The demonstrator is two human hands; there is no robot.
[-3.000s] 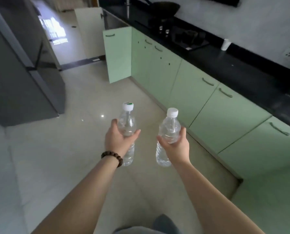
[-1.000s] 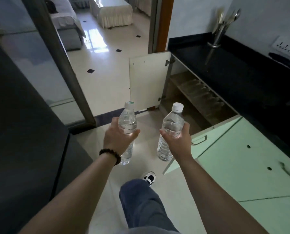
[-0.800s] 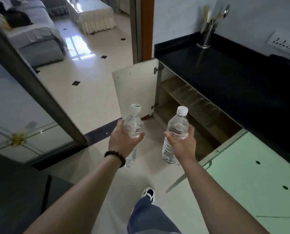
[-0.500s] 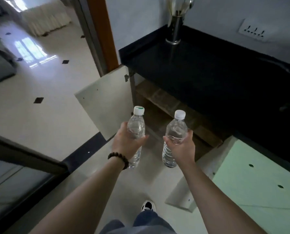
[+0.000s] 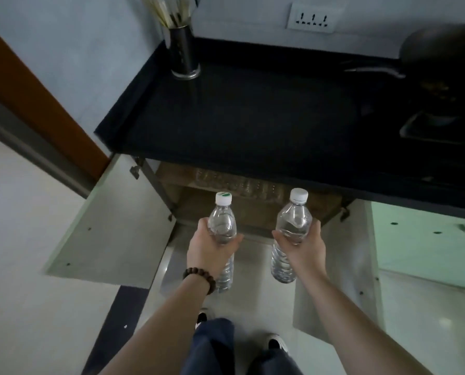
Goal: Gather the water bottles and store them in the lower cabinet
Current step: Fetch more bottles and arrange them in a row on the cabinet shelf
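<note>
My left hand (image 5: 208,249) is wrapped around one water bottle (image 5: 222,228), my right hand (image 5: 304,246) around the other bottle (image 5: 290,234), both upright in front of me. I hold them just before the open lower cabinet (image 5: 253,204), its doors (image 5: 117,228) swung wide beneath the dark surface (image 5: 253,117).

L hand (image 5: 208,250) & R hand (image 5: 303,247) each grip 1 upright bottle; open lower cabinet (image 5: 247,207) ahead

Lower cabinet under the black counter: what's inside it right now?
In the open lower cabinet, a row of clear bottles lies on a wooden shelf. The counter covers everything deeper, and the space below the shelf is too dark to tell.
</note>
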